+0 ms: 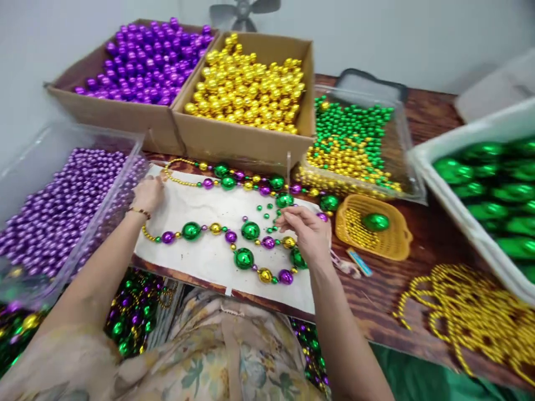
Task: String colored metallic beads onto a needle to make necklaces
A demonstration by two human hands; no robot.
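A bead necklace (215,228) in purple, green and gold lies in curves on a white cloth (200,206). My left hand (149,195) is at the cloth's left edge, fingers curled at the strand's small gold beads. My right hand (307,231) is over the cloth's right side, thumb and fingers pinched together; what is between them is too small to make out. Loose small green beads (266,215) lie just left of those fingertips. One large green bead (251,230) rests close by, and the right wrist partly covers the strand's right end.
Boxes of purple balls (146,64) and gold balls (251,89) stand behind. A clear bin of small purple beads (71,211) is left. To the right are a green-and-gold bead bin (355,139), a yellow basket (397,239), gold bead strands (472,317) and a white bin (426,150) of large green beads.
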